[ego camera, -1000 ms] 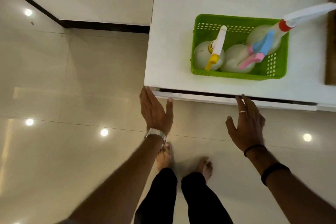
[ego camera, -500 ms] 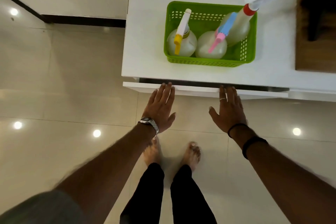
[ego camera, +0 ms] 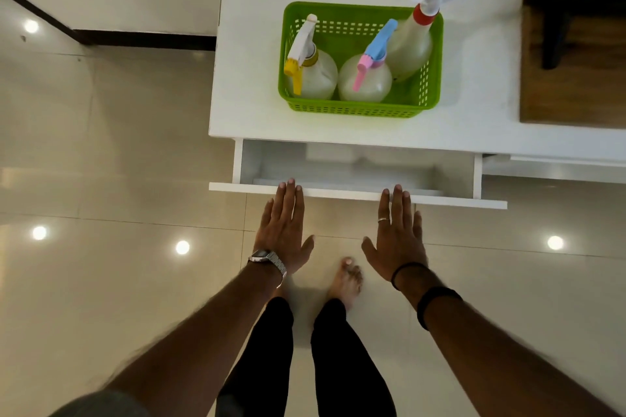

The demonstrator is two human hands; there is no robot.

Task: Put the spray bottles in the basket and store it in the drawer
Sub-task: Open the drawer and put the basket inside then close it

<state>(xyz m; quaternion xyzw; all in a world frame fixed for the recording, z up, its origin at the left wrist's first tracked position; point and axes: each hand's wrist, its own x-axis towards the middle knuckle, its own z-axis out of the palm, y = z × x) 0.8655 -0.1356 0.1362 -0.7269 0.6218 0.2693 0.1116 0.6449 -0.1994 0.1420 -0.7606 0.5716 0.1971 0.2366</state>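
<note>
Three spray bottles (ego camera: 362, 78) stand in the green basket (ego camera: 359, 108), so the loading step looks done. Basket sits on the white table (ego camera: 254, 44), not yet stored. Drawer (ego camera: 355, 195) below the table's near edge is part open, inside looks empty as far as visible. Left hand (ego camera: 283, 230) and right hand (ego camera: 398, 240) are flat, fingers spread, fingertips on the top edge of the drawer front; neither grip is clamped on anything. Left to do, by my read: open the drawer wider if needed, lift basket in, shut drawer.
</note>
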